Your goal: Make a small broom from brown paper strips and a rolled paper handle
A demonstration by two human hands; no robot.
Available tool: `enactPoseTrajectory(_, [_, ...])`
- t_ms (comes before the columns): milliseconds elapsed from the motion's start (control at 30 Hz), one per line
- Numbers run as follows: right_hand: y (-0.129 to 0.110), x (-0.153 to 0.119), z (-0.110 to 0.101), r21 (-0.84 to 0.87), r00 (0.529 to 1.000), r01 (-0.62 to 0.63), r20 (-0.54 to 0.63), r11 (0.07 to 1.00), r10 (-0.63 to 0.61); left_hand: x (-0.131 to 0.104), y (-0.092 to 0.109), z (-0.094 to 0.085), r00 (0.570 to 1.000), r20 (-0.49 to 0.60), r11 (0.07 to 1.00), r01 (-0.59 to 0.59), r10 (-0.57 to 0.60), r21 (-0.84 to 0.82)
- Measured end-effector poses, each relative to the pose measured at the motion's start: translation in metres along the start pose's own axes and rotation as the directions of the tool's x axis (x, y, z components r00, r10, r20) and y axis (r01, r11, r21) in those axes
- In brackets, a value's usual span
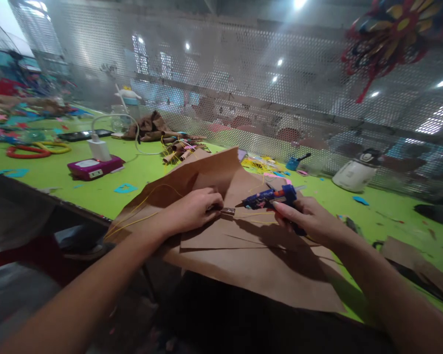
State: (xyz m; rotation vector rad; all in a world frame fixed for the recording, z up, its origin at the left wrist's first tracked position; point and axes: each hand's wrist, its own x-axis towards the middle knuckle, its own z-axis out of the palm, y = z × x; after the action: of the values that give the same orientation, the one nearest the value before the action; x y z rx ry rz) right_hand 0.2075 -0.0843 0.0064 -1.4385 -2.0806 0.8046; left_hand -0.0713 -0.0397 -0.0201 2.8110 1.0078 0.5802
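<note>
Held a glue gun (268, 198) just beside a small brown roll (228, 211), mid-frame.
Closed the fingers of the right hand (305, 216) around the glue gun's handle, right of centre, pointing the nozzle left toward the roll's end. Pinched the roll between curled fingers of the left hand (196, 209), at centre, over brown paper (258, 273) spread across the lower middle. Had yellow string (133, 224) trailing over the paper's left side. Saw more rolls (177, 147) lying at upper centre, a purple power strip (102, 170) at left and a white jar (354, 174) at right, all on a green table (59, 186).
</note>
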Motion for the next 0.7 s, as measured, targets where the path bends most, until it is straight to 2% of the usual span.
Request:
enactPoseTrajectory(167, [-0.0018, 0.0007, -0.0034, 0.058, 1.0, 0.025, 0.01, 0.998, -0.026, 0.0011, 0.0055, 0.0006, 0.993, 0.028, 0.974, 0.106, -0.114, 0.199])
enactPoseTrajectory(300, [-0.0024, 0.0015, -0.0038, 0.186, 1.0, 0.008, 0.001, 0.982, -0.009, 0.001, 0.0068, 0.0008, 0.998, 0.006, 0.94, 0.061, -0.067, 0.337])
enactPoseTrajectory(567, [0.0, 0.0012, -0.0001, 0.143, 0.999, -0.041, 0.038, 0.989, 0.036, 0.0005, 0.0054, 0.0042, 1.0, 0.025, 0.919, -0.016, 0.007, 0.394])
enactPoseTrajectory(700, [-0.0009, 0.0015, 0.0023, 0.099, 0.994, -0.087, 0.082, 0.991, 0.079, 0.0021, 0.0073, 0.0031, 0.999, 0.002, 0.942, -0.042, 0.044, 0.332])
